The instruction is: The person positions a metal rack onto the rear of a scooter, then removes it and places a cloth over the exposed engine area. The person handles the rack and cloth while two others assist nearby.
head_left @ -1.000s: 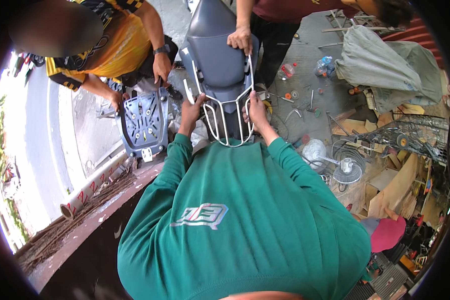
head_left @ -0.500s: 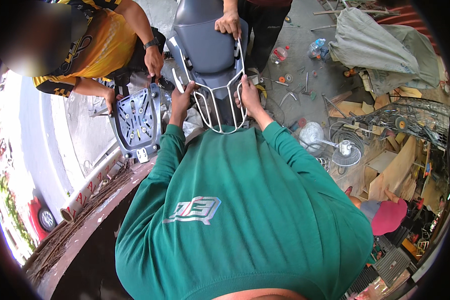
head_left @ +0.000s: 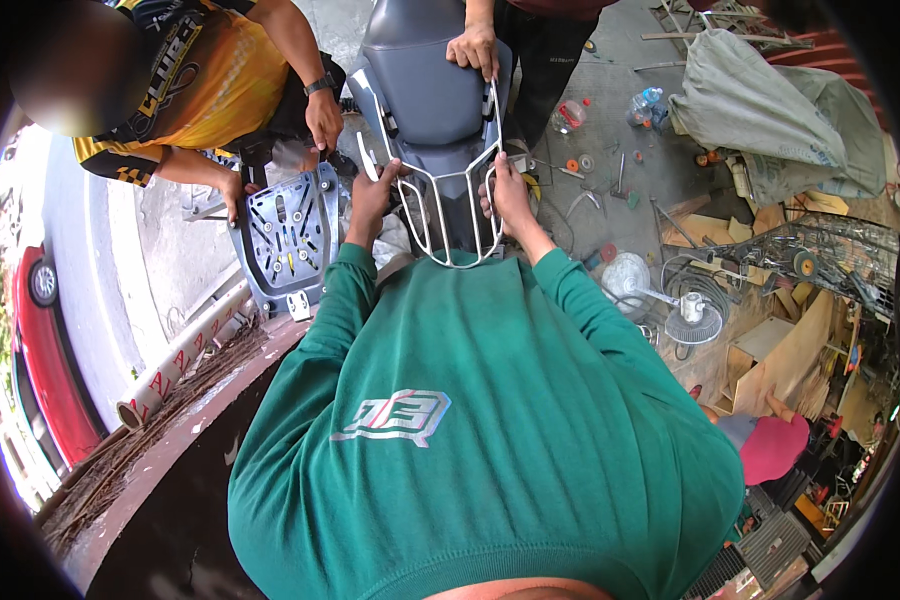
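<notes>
A pale metal tube rear rack lies over the tail of a motorcycle with a dark seat. My left hand is closed round the rack's left side, beside a short upright end of tube. On the opposite side my right hand grips the frame, fingers curled round the bar. Further forward, a co-worker's hand rests on the rack's right arm next to the seat. To the left, a person in a yellow and black shirt holds a slotted grey mounting plate.
A low wall with a white pipe runs along my left, with a road and red car beyond. On the right floor are plastic bottles, a fan, tools, wood scraps and a grey tarp. A person in pink is behind.
The view has shifted slightly, so the motorcycle and rack appear a little further right. More of the red car shows. Both my hands keep their grip on the rack.
</notes>
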Demonstrator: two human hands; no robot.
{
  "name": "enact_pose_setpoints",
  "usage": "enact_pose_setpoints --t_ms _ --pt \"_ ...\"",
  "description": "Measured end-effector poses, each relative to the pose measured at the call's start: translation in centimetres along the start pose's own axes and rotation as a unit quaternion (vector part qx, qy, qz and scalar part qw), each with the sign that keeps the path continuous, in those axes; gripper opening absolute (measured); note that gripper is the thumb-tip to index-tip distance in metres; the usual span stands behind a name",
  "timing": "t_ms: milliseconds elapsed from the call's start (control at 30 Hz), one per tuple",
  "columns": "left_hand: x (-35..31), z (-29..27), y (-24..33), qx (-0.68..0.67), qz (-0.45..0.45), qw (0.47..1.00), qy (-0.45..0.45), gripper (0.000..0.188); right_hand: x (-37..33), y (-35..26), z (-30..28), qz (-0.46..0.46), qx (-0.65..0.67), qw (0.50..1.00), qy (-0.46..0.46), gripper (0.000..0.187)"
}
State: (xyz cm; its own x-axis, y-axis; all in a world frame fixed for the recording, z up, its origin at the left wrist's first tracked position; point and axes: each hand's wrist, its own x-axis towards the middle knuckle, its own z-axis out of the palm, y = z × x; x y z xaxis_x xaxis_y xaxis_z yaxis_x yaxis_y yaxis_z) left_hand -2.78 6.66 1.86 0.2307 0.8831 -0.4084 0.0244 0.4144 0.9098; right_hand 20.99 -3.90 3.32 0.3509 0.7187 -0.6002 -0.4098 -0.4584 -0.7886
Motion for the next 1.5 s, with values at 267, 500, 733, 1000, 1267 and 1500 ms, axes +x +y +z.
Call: enact_pose_setpoints --t_ms 267,500,733,1000,1267,1500 --pt "0.3 -0.2 -0.8 0.084 0.033 0.995 0.03 0.035 0.2 0.2 -0.1 0.008 -0.001 1.0 -0.014 0.049" --pt "1.0 -0.3 -1.7 0.029 0.043 0.999 0.014 0.036 0.0 0.0 0.1 0.022 0.006 1.0 0.005 0.049" --pt "0.4 0.0 -0.5 0.04 0.039 0.998 0.019 0.036 0.1 -0.1 0.1 0.006 -0.015 1.0 0.013 0.052" --pt "0.0 0.2 0.1 0.005 0.008 1.0 0.004 0.035 0.1 0.0 0.2 -0.005 -0.016 1.0 0.015 0.05" --pt "-0.4 0.3 0.4 0.019 0.005 1.0 0.01 0.032 -0.1 -0.5 0.1 0.01 -0.009 1.0 0.005 0.049" --pt "-0.3 0.3 0.1 0.003 0.001 1.0 0.008 0.033 0.1 -0.2 -0.1 0.004 -0.011 1.0 0.002 0.049"
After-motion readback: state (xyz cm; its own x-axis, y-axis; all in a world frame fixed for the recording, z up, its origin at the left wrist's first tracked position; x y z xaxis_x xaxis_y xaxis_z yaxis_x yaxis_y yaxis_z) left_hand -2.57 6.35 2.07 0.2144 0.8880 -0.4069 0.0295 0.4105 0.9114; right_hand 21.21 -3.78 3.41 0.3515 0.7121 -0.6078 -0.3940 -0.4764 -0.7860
